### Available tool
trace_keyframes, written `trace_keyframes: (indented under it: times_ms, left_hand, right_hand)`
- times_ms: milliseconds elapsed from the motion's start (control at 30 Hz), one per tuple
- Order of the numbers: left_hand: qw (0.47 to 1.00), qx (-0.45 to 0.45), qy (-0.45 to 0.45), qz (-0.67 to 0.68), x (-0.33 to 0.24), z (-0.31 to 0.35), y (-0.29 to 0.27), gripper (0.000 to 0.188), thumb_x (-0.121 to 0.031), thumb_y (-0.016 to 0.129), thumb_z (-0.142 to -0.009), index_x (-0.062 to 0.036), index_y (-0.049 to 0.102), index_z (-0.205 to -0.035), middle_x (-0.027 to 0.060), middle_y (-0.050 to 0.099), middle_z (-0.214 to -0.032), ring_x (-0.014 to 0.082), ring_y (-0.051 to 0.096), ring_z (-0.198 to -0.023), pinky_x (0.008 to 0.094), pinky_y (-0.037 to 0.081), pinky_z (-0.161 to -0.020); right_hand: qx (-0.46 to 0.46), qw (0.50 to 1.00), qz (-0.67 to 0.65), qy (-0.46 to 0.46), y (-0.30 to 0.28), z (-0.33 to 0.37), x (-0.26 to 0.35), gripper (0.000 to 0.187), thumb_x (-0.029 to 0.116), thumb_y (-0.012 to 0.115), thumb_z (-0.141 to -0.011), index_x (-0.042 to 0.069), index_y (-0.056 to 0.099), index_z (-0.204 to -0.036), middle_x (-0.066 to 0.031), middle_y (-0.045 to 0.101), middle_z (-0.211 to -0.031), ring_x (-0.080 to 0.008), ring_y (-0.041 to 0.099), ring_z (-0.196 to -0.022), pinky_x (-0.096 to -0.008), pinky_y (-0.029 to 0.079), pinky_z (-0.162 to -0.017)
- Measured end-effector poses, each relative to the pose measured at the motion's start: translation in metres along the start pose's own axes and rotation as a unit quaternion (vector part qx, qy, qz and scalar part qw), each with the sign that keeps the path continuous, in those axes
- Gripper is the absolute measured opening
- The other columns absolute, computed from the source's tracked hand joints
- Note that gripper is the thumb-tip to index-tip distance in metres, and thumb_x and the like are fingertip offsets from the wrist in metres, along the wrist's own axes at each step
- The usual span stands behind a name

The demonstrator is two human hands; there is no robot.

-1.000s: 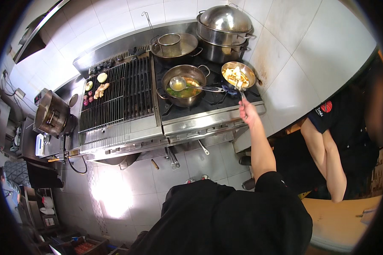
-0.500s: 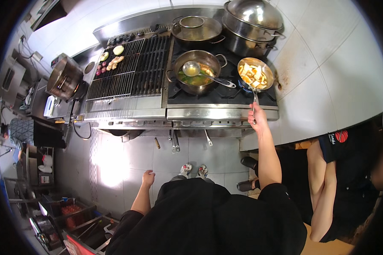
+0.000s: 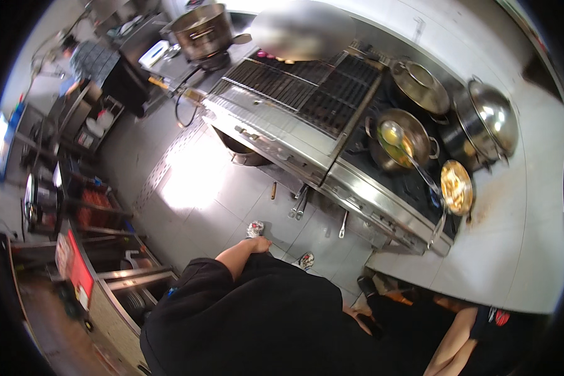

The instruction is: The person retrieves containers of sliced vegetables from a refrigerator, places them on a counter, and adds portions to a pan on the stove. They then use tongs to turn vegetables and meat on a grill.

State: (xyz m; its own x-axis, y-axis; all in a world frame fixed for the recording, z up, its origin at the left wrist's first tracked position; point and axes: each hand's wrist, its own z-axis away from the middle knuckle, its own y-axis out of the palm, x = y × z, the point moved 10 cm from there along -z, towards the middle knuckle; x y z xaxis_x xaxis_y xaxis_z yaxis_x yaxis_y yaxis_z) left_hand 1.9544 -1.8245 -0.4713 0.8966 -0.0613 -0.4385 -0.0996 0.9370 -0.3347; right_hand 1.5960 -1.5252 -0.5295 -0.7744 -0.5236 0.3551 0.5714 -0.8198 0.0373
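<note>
My left hand (image 3: 261, 244) hangs in front of my body above the floor, its fingers curled in and no object showing in them. At my right side only a strip of my right hand and forearm (image 3: 354, 315) shows, blurred and partly hidden by my black shirt. On the right end of the stove a small frying pan (image 3: 456, 188) holds pale, sauced pieces of food. Its handle (image 3: 438, 230) points toward the front edge, with no hand on it. Beside it, a ladle (image 3: 413, 160) rests in a two-handled pot (image 3: 388, 153) of greenish soup.
A grill (image 3: 313, 94) adjoins the stove, its back covered by a blurred patch. Large pots (image 3: 485, 119) stand behind the frying pan. Another person's forearms (image 3: 454, 341) are folded at lower right. Someone else (image 3: 100, 66) works at far left. Open drawers (image 3: 131, 282) lie lower left.
My right hand has let go of the frying pan's handle and dropped to my side. My left hand has come in front of my body. The view has turned left.
</note>
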Motion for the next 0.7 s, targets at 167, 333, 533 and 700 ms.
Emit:
trace_keyframes:
  times_ms: [167,333,533,700]
  left_hand:
    - [0.979,0.005,0.130,-0.159,-0.002,-0.020,-0.010,0.037,-0.025,0.047,-0.077,-0.0011,0.068,-0.096,0.0210,0.061,-0.110,0.0335,0.055,-0.108,0.0423,0.042,-0.093]
    - [0.973,0.127,0.146,-0.123,0.007,0.002,-0.013,0.037,-0.024,0.054,-0.073,-0.0013,0.067,-0.099,0.0192,0.063,-0.106,0.0316,0.059,-0.101,0.0441,0.045,-0.084]
    - [0.980,0.097,0.138,-0.109,0.148,-0.005,-0.103,0.035,-0.027,0.054,-0.075,0.0004,0.068,-0.090,0.0184,0.067,-0.089,0.0302,0.064,-0.082,0.0450,0.049,-0.070]
    - [0.984,0.048,0.086,0.146,0.263,0.093,-0.189,0.054,-0.043,0.048,-0.086,-0.0016,0.055,-0.119,0.0158,0.063,-0.105,0.0282,0.060,-0.095,0.0398,0.044,-0.088]
  right_hand:
    - [-0.022,0.984,0.167,0.060,0.036,0.020,-0.041,0.033,0.036,0.050,-0.090,0.005,0.052,-0.102,-0.0088,0.060,-0.093,-0.0208,0.058,-0.084,-0.0356,0.047,-0.072]
    - [-0.057,0.971,0.228,0.038,0.094,0.029,-0.036,0.039,0.037,0.052,-0.088,0.003,0.051,-0.107,-0.0117,0.060,-0.098,-0.0234,0.058,-0.089,-0.0377,0.046,-0.076]
    - [-0.001,0.933,0.361,0.004,0.267,0.023,-0.039,0.047,0.038,0.055,-0.085,0.001,0.050,-0.113,-0.0152,0.059,-0.104,-0.0265,0.058,-0.094,-0.0402,0.046,-0.080]
    - [0.175,0.818,0.545,-0.059,0.524,0.071,-0.053,0.054,0.038,0.057,-0.083,-0.001,0.049,-0.118,-0.0181,0.059,-0.109,-0.0291,0.058,-0.098,-0.0422,0.046,-0.084]
